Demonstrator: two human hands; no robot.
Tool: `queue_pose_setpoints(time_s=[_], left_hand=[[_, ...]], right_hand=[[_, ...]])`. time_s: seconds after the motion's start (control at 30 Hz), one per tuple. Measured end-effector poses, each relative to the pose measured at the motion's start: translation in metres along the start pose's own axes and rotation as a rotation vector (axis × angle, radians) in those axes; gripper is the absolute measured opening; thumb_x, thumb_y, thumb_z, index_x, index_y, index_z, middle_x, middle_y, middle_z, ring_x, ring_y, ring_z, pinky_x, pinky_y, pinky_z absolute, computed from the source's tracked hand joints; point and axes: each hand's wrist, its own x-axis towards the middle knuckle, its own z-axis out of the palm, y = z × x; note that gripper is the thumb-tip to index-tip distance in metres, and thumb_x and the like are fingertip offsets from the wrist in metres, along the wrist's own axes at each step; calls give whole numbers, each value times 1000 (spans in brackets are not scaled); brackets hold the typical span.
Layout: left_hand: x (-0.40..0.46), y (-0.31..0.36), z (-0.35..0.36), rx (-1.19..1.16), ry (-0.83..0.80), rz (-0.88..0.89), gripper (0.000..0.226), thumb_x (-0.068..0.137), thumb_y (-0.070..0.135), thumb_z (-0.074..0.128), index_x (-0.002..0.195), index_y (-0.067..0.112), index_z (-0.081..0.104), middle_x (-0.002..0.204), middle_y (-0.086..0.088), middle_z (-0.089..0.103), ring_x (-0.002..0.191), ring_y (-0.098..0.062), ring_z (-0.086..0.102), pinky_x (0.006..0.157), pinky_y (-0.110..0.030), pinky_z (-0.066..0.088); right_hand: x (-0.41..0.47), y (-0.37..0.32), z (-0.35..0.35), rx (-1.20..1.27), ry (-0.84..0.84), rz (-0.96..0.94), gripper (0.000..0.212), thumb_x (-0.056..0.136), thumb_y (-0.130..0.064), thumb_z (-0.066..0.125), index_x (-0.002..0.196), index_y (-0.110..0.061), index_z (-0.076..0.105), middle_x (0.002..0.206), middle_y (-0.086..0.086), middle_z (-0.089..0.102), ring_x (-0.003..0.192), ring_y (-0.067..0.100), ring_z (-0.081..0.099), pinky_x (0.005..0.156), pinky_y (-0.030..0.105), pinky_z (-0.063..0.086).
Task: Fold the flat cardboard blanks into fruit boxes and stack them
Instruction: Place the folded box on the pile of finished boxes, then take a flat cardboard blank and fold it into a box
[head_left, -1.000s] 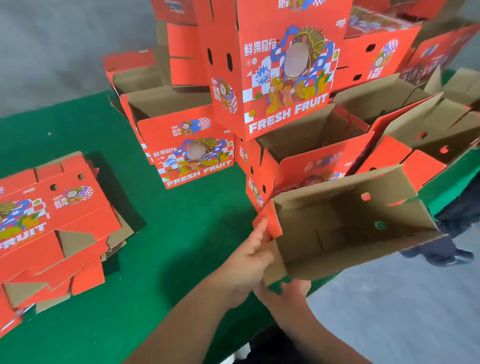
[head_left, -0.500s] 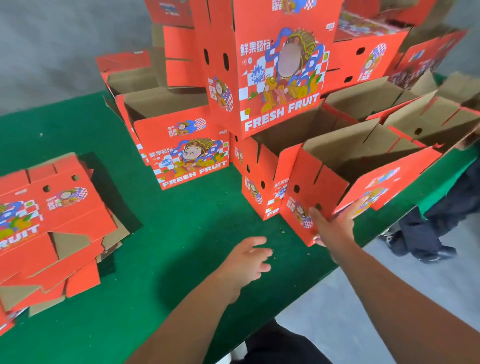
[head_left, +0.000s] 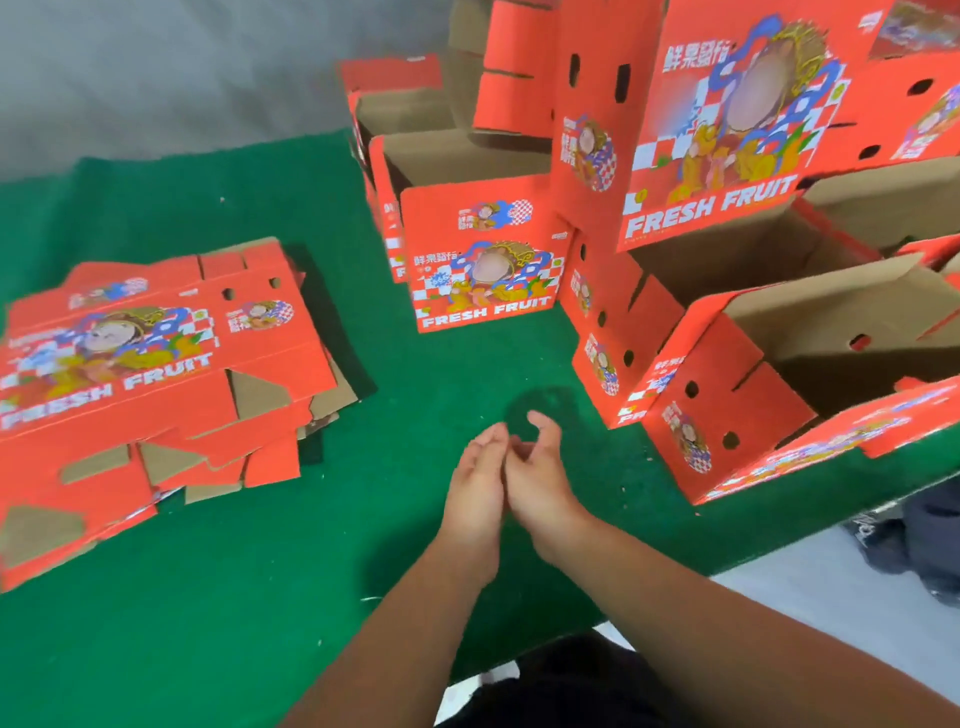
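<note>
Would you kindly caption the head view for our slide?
Both empty hands, left and right, meet over green table between flat blanks and folded boxes.

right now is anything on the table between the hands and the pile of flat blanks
Nothing visible. Both hands, left hand and right hand, are empty, and only bare green table lies between them and the pile of flat blanks.

Stack of flat blanks (head_left: 150, 364) cut off at the left edge; lower sheets mostly hidden. Upper stacked boxes (head_left: 727, 119) cropped by the top edge (printed faces blurred). Nearest open box (head_left: 779, 405) runs past the right edge.
</note>
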Motion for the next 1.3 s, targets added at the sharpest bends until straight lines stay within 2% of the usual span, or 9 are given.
queue_pose_setpoints(time_s=[0.27,0.43,0.57,0.73,0.87,0.97,1.13,1.23,1.3], left_hand=[[-1,31,-87,-245,116,166,31,103,18,59,134,23,56,129,-3,72,124,-19,65,113,-44,45],[5,47,-127,-224,270,208,41,95,24,70,134,22,57,120,-7,74,104,-13,72,99,-37,53],[15,55,-149,-272,387,186,54,77,34,70,130,24,61,127,-1,68,119,-21,66,110,-41,48],[43,82,-168,-326,381,227,40,93,33,62,133,30,61,130,8,68,121,-13,62,108,-38,44],[80,125,-193,443,544,308,37,88,40,60,123,49,60,127,22,67,124,-2,60,109,-39,42],[109,149,-227,1160,578,196,72,93,41,64,157,30,32,166,-6,29,157,-24,17,126,-47,2],[123,149,-255,1136,661,146,78,89,30,67,158,27,31,163,-5,38,141,-36,47,107,-44,45],[129,137,-248,1241,617,181,75,91,41,65,157,30,30,169,-1,26,151,-30,34,112,-42,40],[133,130,-241,1319,578,191,71,94,49,60,156,33,29,171,0,17,156,-25,23,118,-41,33]], right_hand=[[4,-7,97,-259,-358,-54,24,104,-24,50,127,-30,53,120,-8,65,105,-3,59,78,16,42],[20,-17,140,-283,-426,74,23,102,-22,55,124,-27,59,119,-1,67,108,15,65,98,42,55],[35,-18,163,-299,-452,142,28,101,-13,49,125,-24,59,110,2,67,86,16,63,85,34,58],[74,-34,199,-194,-481,209,28,101,-9,52,127,-19,58,102,4,67,84,18,62,85,38,60],[109,-56,227,6,-564,371,27,98,-13,61,125,-17,62,109,4,75,95,23,70,86,36,61],[126,-58,244,39,-506,454,39,96,-13,64,131,-19,50,118,12,68,95,28,67,88,43,61],[144,-53,252,28,-417,528,44,93,-12,69,124,-17,38,112,12,64,96,23,65,71,38,63],[149,-45,257,-35,-322,365,37,92,-13,65,119,-13,40,99,8,61,76,19,60,49,23,53],[153,-45,260,-58,-215,227,30,92,-16,65,114,-9,46,87,4,56,66,16,51,52,25,43]])
